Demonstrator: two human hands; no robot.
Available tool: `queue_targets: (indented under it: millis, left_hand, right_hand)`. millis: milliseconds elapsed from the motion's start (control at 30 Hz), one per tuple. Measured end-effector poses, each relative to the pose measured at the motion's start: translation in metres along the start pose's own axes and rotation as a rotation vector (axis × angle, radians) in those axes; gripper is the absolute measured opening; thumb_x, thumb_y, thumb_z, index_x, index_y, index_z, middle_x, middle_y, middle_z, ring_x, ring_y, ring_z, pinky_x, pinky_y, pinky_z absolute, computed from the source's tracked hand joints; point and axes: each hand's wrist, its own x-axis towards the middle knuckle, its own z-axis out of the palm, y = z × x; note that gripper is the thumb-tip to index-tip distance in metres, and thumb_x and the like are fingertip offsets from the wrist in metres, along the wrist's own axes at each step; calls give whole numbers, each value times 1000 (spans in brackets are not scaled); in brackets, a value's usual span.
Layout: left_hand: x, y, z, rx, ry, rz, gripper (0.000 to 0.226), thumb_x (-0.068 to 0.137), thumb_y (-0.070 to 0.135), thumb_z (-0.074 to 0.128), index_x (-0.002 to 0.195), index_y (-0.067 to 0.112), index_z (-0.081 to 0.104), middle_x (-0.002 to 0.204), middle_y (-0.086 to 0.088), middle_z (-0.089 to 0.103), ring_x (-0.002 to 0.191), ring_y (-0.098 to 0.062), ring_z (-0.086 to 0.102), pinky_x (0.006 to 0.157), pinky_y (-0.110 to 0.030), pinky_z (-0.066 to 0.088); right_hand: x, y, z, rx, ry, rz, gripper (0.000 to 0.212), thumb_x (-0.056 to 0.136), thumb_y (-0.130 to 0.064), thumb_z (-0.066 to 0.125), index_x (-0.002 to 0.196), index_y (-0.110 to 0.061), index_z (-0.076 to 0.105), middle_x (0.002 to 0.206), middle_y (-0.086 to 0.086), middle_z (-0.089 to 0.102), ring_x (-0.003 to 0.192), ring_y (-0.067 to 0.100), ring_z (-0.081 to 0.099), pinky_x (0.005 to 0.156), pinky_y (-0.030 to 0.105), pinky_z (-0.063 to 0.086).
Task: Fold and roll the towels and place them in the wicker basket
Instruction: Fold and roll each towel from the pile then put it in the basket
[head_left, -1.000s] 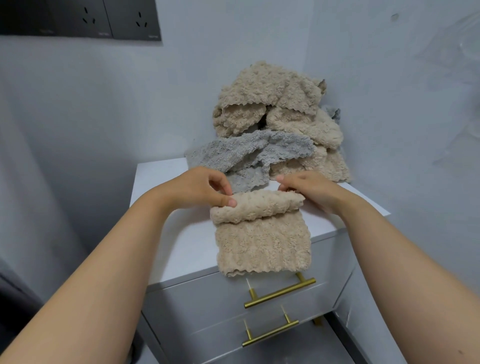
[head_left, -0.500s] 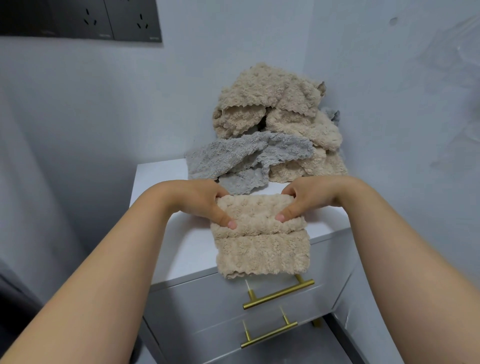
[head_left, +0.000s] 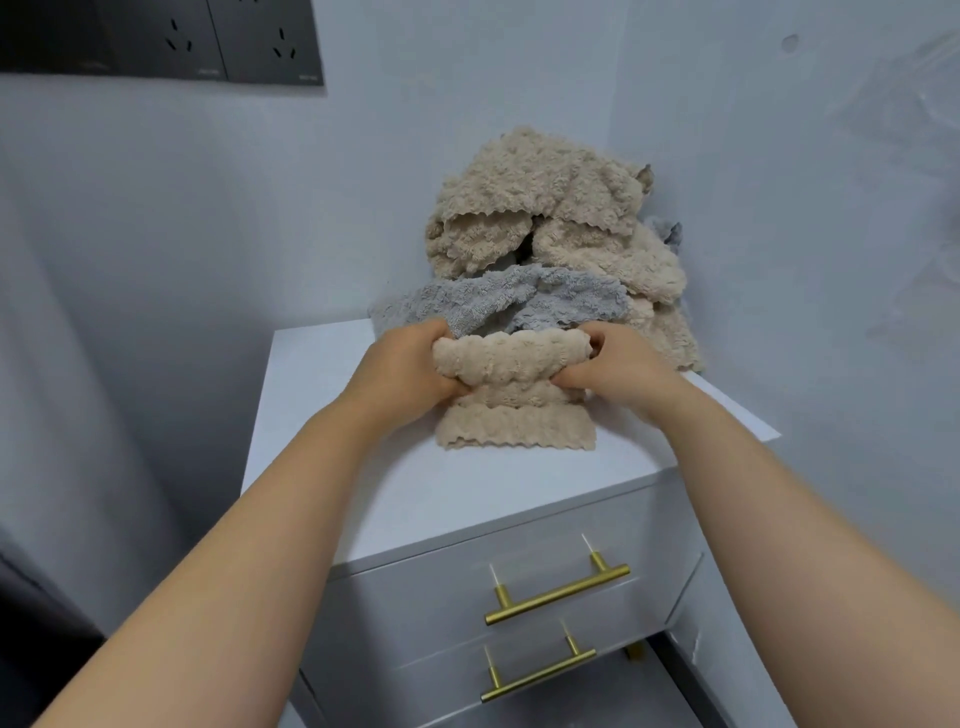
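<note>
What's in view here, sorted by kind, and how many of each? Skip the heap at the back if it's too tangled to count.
Hands: 2, the left hand and the right hand
Half-rolled beige towel: 1
Gold drawer handles: 2, the upper handle and the lower handle
Wall sockets: 2
White cabinet: 1
Total: 8
The towel heap is too tangled to count.

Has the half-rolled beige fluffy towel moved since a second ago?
Yes. The beige fluffy towel shifted back toward the grey towel; its loose end no longer overhangs the white cabinet's front edge.
</note>
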Motion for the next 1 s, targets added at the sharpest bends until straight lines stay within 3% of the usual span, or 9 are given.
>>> queue_targets:
  millis: [200, 400, 533, 633, 700, 733, 800, 900, 1000]
  left_hand:
    - [-1, -5, 4, -68, 5, 58, 31, 68, 15, 82, 79, 15, 52, 77, 1, 62, 76, -22, 55, 67, -38, 45]
    - [1, -8, -10, 6, -207, 115, 34, 70, 4, 75, 71, 25, 48, 76, 10, 56, 69, -7, 47, 57, -18, 34]
    - [4, -8, -24, 83, -389, 99, 36, 73, -7, 53, 75, 27, 61, 94, 10, 63, 90, -10, 53, 82, -27, 45]
    - [3, 0, -32, 66, -452, 57, 34, 78, 1, 52, 66, 29, 67, 102, 9, 66, 101, -11, 57, 94, -34, 45]
    - [3, 6, -32, 64, -457, 45, 24, 85, 27, 60, 63, 24, 69, 96, 5, 69, 95, -15, 62, 90, -35, 47]
    - [3, 8, -31, 83, -448, 56, 33, 82, 47, 62, 62, 22, 68, 92, 2, 69, 92, -18, 64, 88, -38, 48]
    - [4, 11, -24, 127, -432, 81, 51, 69, 67, 67, 58, 17, 61, 89, -5, 70, 89, -24, 64, 86, -43, 50]
    - [3, 16, -15, 166, -476, 90, 45, 67, 50, 79, 58, 17, 50, 77, -8, 65, 73, -23, 57, 72, -37, 48]
    - [1, 19, -14, 180, -524, 103, 41, 66, 41, 83, 71, 19, 48, 67, 4, 52, 62, -13, 42, 58, -29, 34]
  right_hand:
    - [-3, 6, 7, 36, 45, -76, 25, 74, 13, 68, 80, -9, 55, 69, 1, 58, 45, -6, 55, 45, 12, 43]
    - [-3, 2, -10, -103, -228, -75, 28, 71, 4, 77, 77, -14, 56, 80, 3, 61, 73, 14, 58, 62, 24, 48]
    - [-8, -2, -22, -205, -460, -73, 27, 70, -4, 81, 83, -16, 60, 82, -3, 60, 76, 10, 55, 67, 19, 43]
    - [-12, -6, -28, -240, -563, -75, 35, 65, -32, 84, 87, -15, 63, 90, 1, 61, 83, 11, 54, 73, 20, 41]
    - [-12, -10, -28, -295, -544, -66, 54, 63, -57, 77, 83, -9, 64, 83, 2, 62, 79, 13, 55, 77, 26, 42]
    - [-11, -11, -27, -337, -534, -62, 57, 67, -62, 73, 78, -7, 62, 75, 4, 57, 74, 18, 49, 74, 33, 40]
    - [-8, -15, -22, -433, -505, -45, 49, 80, -55, 66, 71, -8, 58, 66, 4, 46, 67, 20, 37, 67, 36, 31]
    - [-5, -23, -13, -541, -416, -22, 42, 84, -42, 68, 59, -12, 52, 51, -9, 50, 48, 6, 42, 53, 15, 33]
    - [-4, -26, -6, -565, -398, -33, 31, 76, -37, 77, 69, -17, 54, 59, -10, 57, 51, 1, 48, 50, 16, 35]
